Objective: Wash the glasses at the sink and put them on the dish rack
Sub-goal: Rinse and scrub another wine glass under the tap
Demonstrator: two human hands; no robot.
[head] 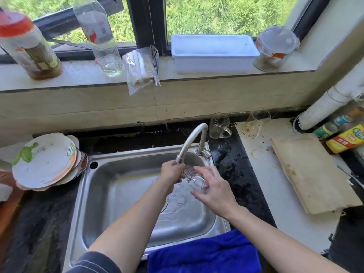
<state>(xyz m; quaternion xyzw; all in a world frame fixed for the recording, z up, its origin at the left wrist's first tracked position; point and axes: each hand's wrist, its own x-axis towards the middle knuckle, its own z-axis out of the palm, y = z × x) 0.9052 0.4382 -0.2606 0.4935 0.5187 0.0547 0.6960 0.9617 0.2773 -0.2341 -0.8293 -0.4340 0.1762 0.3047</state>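
While your right hand (213, 191) wraps the wet glass (195, 180) and your left hand (171, 173) grips its rim, watch it: slick glass could slip and strike the faucet spout (194, 138).

Strong daylight comes in through the window (216, 16) at the top, washing out the grass outside and the white tray (214, 48) on the sill (78, 73). The steel sink (110, 194) shows soft glare. Wide-angle distortion bends the sill and the tabletop (275, 184) edges. The red-capped bottle (25, 44) at the left edge is blurred; the centre is sharp.
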